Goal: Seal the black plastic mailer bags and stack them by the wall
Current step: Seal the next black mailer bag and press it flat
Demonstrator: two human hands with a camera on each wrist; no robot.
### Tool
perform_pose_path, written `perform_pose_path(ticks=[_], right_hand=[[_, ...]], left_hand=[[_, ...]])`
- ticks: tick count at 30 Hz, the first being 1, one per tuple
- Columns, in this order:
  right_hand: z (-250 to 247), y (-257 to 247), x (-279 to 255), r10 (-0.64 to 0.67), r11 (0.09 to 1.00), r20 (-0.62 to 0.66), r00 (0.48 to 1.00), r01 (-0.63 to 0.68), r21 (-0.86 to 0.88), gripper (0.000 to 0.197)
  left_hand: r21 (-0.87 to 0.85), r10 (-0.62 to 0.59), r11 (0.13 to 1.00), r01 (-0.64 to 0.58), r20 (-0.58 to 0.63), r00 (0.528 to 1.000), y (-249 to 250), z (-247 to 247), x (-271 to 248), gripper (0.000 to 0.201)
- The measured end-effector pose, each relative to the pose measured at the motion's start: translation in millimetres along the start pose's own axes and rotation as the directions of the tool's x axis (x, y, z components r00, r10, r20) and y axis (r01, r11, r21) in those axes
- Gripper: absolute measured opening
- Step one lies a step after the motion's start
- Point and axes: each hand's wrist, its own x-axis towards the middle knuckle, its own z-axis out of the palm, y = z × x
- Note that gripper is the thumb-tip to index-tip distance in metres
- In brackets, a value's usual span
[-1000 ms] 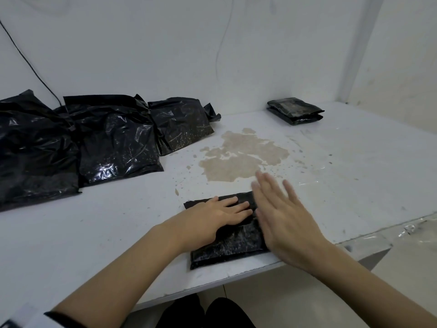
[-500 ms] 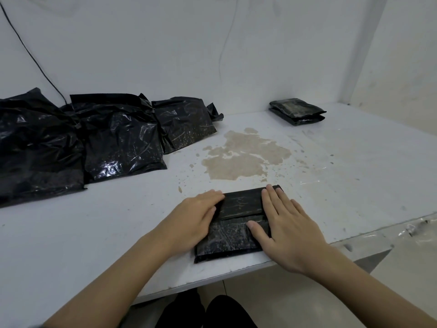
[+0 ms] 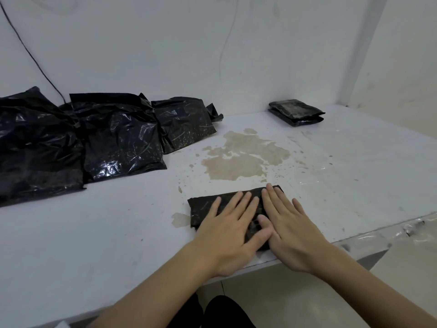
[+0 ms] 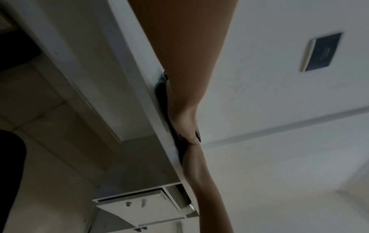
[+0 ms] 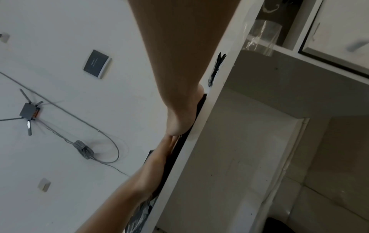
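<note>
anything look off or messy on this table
Yes: a large tan patch mars the white table just beyond the mailer under both hands, with smaller flecks around it. Whether it is a stain or worn paint is unclear.

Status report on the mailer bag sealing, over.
Left hand and right hand flat, pressing folded mailer bag at table near edge. Sealed stack by far wall. Path to it unobstructed.

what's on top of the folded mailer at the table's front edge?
Both hands lie flat on the folded mailer: left hand on its middle, right hand on its right end, fingers straight. Only the left end and far edge show; the flap seam underneath is covered.
</note>
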Motion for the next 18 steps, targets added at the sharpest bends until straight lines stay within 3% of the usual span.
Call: perform_pose_path(ticks=[2,6,8,9,10,11,12,13,14,16,18], right_hand=[[-4,1,-1,0.008,0.998,0.020,1.000,-0.010,0.060,0.059],[1,3,5,0.028,0.999,-0.042,0.999,-0.027,0.024,0.057],[1,3,6,0.031,0.979,-0.134,0.990,-0.003,0.204,0.055],[2,1,2,0.041,0.933,-0.280,0.959,0.063,0.354,0.052],[5,-1,-5,0.094,0.848,-0.482,0.871,0.183,0.497,0.045],[8,-5,-14,0.192,0.737,-0.649,0.736,0.329,0.590,0.035],[13,-10,-27,0.316,0.624,-0.734,0.602,0.451,0.638,0.025],[17,-17,-41,0.449,0.498,-0.722,0.526,0.523,0.691,0.015],[23,-24,-53,0.577,0.346,-0.628,0.522,0.540,0.767,0.010],[38,-27,-65,0.770,-0.013,-0.279,0.574,0.451,0.892,0.015],[53,-13,-64,0.794,-0.365,0.113,0.597,0.319,0.875,0.009]], left_hand=[[0.024,0.017,1.000,-0.016,-0.008,1.000,-5,8,0,0.085],[0.062,0.031,0.998,-0.031,-0.006,0.999,-4,8,0,0.082],[0.073,0.023,0.997,-0.023,0.003,1.000,-4,9,2,0.080],[0.081,0.021,0.996,-0.022,0.004,1.000,-4,9,2,0.080],[0.091,0.022,0.996,-0.023,0.001,1.000,-4,10,2,0.081],[0.098,0.025,0.995,-0.025,-0.004,1.000,-4,10,2,0.082],[0.101,0.029,0.995,-0.028,-0.008,1.000,-5,11,3,0.084],[0.097,0.032,0.995,-0.030,-0.011,0.999,-5,12,3,0.085],[0.092,0.034,0.995,-0.033,-0.010,0.999,-6,13,3,0.086],[0.078,0.033,0.996,-0.032,-0.007,0.999,-6,13,2,0.086],[0.074,0.031,0.997,-0.030,-0.005,1.000,-5,13,3,0.088]])
